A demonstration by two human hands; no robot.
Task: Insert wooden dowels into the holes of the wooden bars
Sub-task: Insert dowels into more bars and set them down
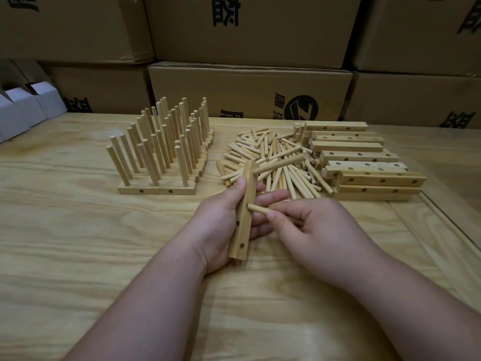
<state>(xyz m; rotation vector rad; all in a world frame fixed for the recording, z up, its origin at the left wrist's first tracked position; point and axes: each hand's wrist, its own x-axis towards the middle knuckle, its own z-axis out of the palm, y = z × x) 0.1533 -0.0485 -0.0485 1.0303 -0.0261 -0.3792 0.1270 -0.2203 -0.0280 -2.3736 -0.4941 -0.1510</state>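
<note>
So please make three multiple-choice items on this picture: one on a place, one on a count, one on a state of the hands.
1. Where do the finished bars with upright dowels stand?
A. left of the loose dowel pile
B. right of the stacked bars
C. on the cardboard boxes

2. How many dowels are already seated in the held bar?
A. none
B. one
C. three

3. What does the right hand do?
A. lies flat on the table
B. pinches a dowel at a hole
C. holds the bar

Key: 1 A, the finished bars stand left of the loose dowel pile. 2 B, one seated dowel sticks out of the held bar, gripped by the left hand. 3 B, the right hand pinches a dowel.
</note>
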